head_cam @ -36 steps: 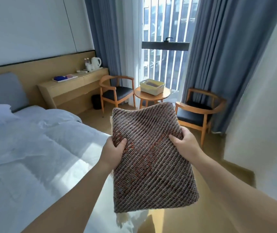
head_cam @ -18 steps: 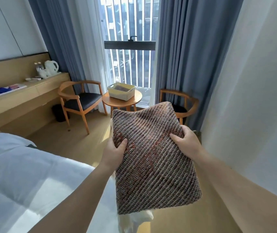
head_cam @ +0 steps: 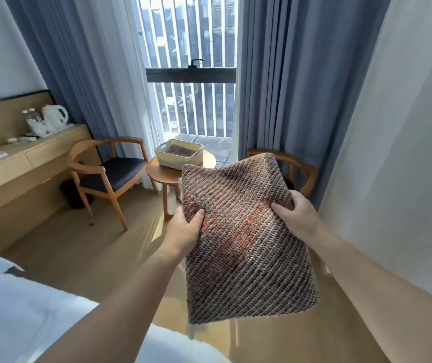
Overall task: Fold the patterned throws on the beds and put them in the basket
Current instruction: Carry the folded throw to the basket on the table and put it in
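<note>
Since a second ago, the view has turned from the bed [head_cam: 26, 310] toward the basket [head_cam: 179, 155] on the round worktop [head_cam: 162, 174]. Left hand [head_cam: 183, 229] and right hand [head_cam: 297, 216] each grip one side edge of the folded throw [head_cam: 243, 247], held in air between them. It looks soft and light, so the edges are a good hold.

A small round wooden tabletop [head_cam: 162, 172] by the window carries a cream basket [head_cam: 179, 160] with a patterned throw [head_cam: 178, 150] lying inside. The bed [head_cam: 21, 318] at lower left shows only white bedding. A kettle [head_cam: 52, 119] and tray stand on the long tabletop [head_cam: 26, 150] at left.
</note>
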A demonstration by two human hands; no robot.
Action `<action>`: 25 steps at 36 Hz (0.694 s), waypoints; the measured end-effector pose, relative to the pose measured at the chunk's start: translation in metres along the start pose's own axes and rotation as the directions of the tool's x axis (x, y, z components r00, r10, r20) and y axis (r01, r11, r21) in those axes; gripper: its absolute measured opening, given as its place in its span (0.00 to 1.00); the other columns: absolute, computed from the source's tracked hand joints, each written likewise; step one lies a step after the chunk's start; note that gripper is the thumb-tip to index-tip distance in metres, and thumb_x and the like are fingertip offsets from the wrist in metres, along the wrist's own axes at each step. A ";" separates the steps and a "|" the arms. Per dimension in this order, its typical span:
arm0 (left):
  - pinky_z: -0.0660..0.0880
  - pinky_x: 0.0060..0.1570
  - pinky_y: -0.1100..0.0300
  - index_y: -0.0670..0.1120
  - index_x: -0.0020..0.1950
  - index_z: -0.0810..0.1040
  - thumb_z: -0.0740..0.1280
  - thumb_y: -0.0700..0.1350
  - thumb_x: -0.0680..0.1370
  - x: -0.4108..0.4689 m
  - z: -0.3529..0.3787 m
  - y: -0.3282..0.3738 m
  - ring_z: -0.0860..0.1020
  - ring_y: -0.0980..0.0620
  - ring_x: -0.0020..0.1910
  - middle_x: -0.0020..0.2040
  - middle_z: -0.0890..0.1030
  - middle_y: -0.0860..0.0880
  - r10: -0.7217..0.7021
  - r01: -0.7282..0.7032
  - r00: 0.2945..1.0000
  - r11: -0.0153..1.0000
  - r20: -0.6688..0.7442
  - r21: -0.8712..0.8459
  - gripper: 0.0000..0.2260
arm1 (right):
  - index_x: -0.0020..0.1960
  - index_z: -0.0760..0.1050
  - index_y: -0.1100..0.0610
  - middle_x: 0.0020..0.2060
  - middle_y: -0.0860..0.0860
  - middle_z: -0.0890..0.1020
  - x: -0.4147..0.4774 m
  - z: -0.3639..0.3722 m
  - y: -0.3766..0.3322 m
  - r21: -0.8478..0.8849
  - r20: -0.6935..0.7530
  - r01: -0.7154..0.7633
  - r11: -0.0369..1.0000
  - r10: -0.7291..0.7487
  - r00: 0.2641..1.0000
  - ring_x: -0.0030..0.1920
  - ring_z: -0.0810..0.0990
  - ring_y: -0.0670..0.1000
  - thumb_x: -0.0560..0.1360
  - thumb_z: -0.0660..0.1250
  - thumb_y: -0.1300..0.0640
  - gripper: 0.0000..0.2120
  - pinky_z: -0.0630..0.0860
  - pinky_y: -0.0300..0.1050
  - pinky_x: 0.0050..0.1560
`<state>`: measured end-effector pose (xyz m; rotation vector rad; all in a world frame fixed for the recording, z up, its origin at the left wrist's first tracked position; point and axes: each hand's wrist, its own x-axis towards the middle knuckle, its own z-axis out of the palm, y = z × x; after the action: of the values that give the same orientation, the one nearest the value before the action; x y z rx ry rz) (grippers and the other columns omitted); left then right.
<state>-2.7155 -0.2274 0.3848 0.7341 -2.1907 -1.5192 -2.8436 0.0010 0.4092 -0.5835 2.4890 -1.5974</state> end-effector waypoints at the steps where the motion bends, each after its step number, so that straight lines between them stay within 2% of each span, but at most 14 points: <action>1: 0.71 0.61 0.53 0.48 0.62 0.70 0.66 0.51 0.79 0.012 0.005 -0.001 0.76 0.48 0.58 0.57 0.77 0.50 -0.007 0.007 1.000 1.000 -0.006 -0.019 0.14 | 0.63 0.72 0.55 0.53 0.48 0.79 0.015 0.002 0.004 0.005 0.008 0.002 1.000 -0.002 1.000 0.53 0.78 0.49 0.77 0.67 0.55 0.15 0.71 0.40 0.50; 4: 0.70 0.56 0.57 0.47 0.62 0.69 0.65 0.50 0.80 0.048 0.020 -0.001 0.75 0.50 0.57 0.56 0.76 0.51 -0.005 0.004 0.999 1.000 -0.037 -0.013 0.14 | 0.63 0.72 0.53 0.52 0.47 0.80 0.065 0.007 0.019 0.008 0.031 0.009 1.000 -0.009 0.999 0.53 0.78 0.49 0.77 0.67 0.54 0.16 0.72 0.42 0.52; 9: 0.68 0.54 0.59 0.45 0.64 0.69 0.64 0.49 0.80 0.121 0.052 -0.003 0.74 0.51 0.55 0.56 0.75 0.51 -0.039 0.035 0.994 0.999 -0.098 -0.034 0.15 | 0.63 0.72 0.52 0.52 0.46 0.80 0.161 0.015 0.045 0.021 0.091 0.026 0.999 -0.027 0.995 0.53 0.79 0.48 0.77 0.68 0.52 0.15 0.75 0.48 0.56; 12: 0.68 0.54 0.60 0.43 0.66 0.69 0.64 0.49 0.80 0.165 0.074 0.003 0.74 0.52 0.55 0.56 0.75 0.50 -0.062 0.056 0.987 0.997 -0.146 -0.045 0.17 | 0.61 0.73 0.52 0.50 0.45 0.80 0.220 0.018 0.057 0.039 0.118 0.028 0.999 -0.033 0.992 0.51 0.79 0.47 0.77 0.68 0.53 0.14 0.74 0.44 0.53; 15: 0.68 0.54 0.62 0.43 0.65 0.69 0.64 0.48 0.81 0.207 0.093 0.010 0.74 0.51 0.56 0.57 0.75 0.49 -0.090 0.080 0.979 0.995 -0.183 -0.061 0.16 | 0.61 0.73 0.52 0.51 0.46 0.81 0.274 0.018 0.063 0.050 0.161 0.023 0.998 -0.031 0.986 0.52 0.80 0.47 0.77 0.68 0.53 0.14 0.76 0.45 0.54; 18: 0.67 0.54 0.66 0.41 0.70 0.66 0.63 0.48 0.81 0.247 0.109 0.021 0.72 0.54 0.56 0.60 0.74 0.49 -0.085 0.072 0.975 0.995 -0.207 -0.072 0.21 | 0.60 0.73 0.51 0.50 0.45 0.81 0.327 0.016 0.067 0.049 0.200 0.027 0.998 -0.036 0.979 0.52 0.80 0.47 0.77 0.68 0.53 0.13 0.76 0.45 0.53; 21: 0.67 0.59 0.60 0.43 0.73 0.64 0.63 0.50 0.81 0.284 0.118 0.029 0.72 0.51 0.61 0.63 0.74 0.49 -0.101 0.086 0.972 0.993 -0.211 -0.078 0.23 | 0.62 0.72 0.52 0.51 0.45 0.81 0.374 0.016 0.064 0.036 0.208 0.052 0.998 -0.058 0.976 0.51 0.80 0.46 0.77 0.68 0.53 0.15 0.75 0.43 0.51; 25: 0.68 0.64 0.54 0.43 0.71 0.66 0.64 0.49 0.80 0.331 0.123 0.036 0.73 0.48 0.64 0.64 0.75 0.48 -0.100 0.083 0.970 0.993 -0.222 -0.084 0.22 | 0.64 0.71 0.52 0.51 0.46 0.80 0.424 0.019 0.057 0.016 0.218 0.083 0.996 -0.084 0.972 0.48 0.79 0.45 0.77 0.67 0.53 0.16 0.73 0.40 0.45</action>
<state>-3.0562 -0.3271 0.3790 0.9461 -1.9470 -1.4722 -3.2414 -0.1578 0.3921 -0.8253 2.3259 -1.4786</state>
